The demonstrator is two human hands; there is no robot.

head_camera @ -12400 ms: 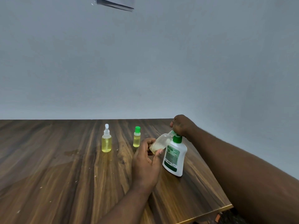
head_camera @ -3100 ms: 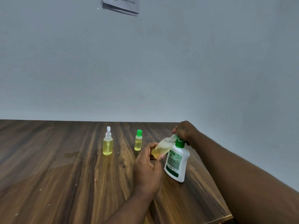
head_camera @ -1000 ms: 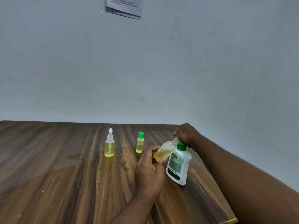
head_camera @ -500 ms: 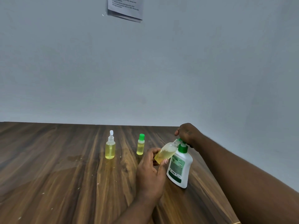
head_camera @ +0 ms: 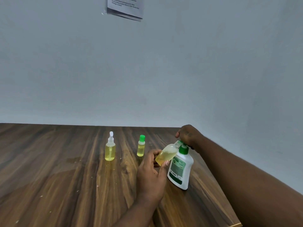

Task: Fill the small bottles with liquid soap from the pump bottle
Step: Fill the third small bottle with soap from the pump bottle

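More yellow soap sits in the tilted small bottle (head_camera: pixel 166 154) than twelve seconds back. Left hand (head_camera: pixel 151 176) fingers grip it, its mouth up at the nozzle of the pump bottle (head_camera: pixel 180 168). Right hand (head_camera: pixel 188 135) is curled over the pump head. Left of the pump bottle on the worktop (head_camera: pixel 49 177): green-capped bottle (head_camera: pixel 141 145), then spray bottle (head_camera: pixel 110 149), both upright.

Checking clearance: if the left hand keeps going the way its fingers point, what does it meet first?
The left hand points up and right, and already holds the tilted small bottle. Just beyond lies the pump bottle, probably first; depth is unclear.
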